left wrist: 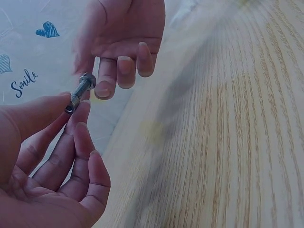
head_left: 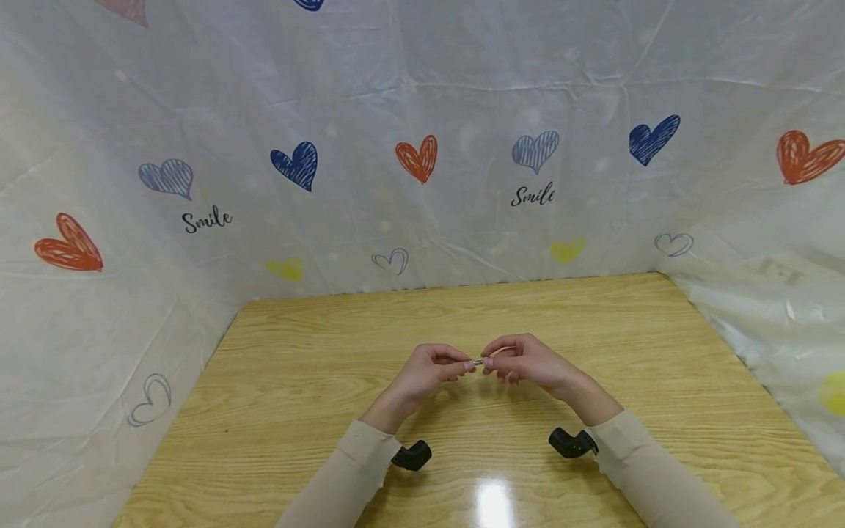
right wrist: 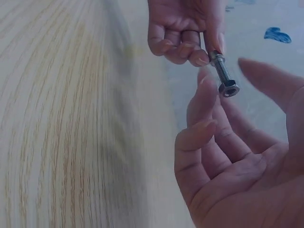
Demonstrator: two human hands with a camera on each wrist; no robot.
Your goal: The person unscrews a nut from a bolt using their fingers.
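Note:
A small silver metal bolt (left wrist: 81, 90) is held in the air between the two hands, its threaded shank bare in the middle. The left hand (head_left: 432, 370) pinches one end of it between thumb and fingers. At the other end is a hexagonal piece (right wrist: 229, 89) with a dark hollow in its face; whether it is a head or a nut I cannot tell. Around that end is the right hand (head_left: 528, 361), fingers loosely bent. In the right wrist view its thumb (right wrist: 266, 80) stands apart from the bolt, and the index fingertip lies close by; contact is unclear.
Below the hands spreads a wood-grain table (head_left: 317, 381). A white sheet (head_left: 462, 110) printed with hearts and "Smile" hangs behind it and along both sides. Black curved pieces (head_left: 412, 456) stick out at both wrists.

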